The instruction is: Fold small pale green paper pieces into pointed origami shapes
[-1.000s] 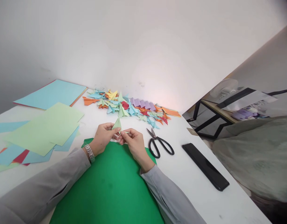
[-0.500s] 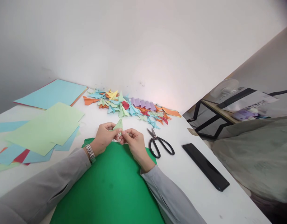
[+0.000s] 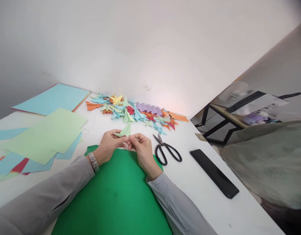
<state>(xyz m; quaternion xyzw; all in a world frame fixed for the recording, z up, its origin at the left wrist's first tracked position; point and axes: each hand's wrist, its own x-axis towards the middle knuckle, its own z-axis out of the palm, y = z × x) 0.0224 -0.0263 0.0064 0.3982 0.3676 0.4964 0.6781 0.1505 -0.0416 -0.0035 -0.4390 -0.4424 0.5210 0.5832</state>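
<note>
Between my two hands is a small folded piece of light green paper [image 3: 126, 130], its pointed flaps standing up above the fingertips. My left hand [image 3: 110, 143], with a silver watch band [image 3: 93, 162] at the wrist, pinches its lower left part. From the right, my right hand [image 3: 143, 149] pinches its base with thumb and finger, the tips of both hands nearly meeting. The lowest part of the fold is hidden by the fingers. Both hands are above the far edge of a green sheet [image 3: 113, 192].
A heap of colourful folded paper pieces [image 3: 127, 111] lies along the wall. Black-handled scissors [image 3: 166, 149] and a long black case [image 3: 214, 173] lie to the right. Loose light green sheets [image 3: 47, 133] and a stack topped with blue paper [image 3: 52, 98] are at the left.
The folded light green paper has turned between my fingers, so a flap now spreads out to the left. Both hands stay in nearly the same place, still pinching it.
</note>
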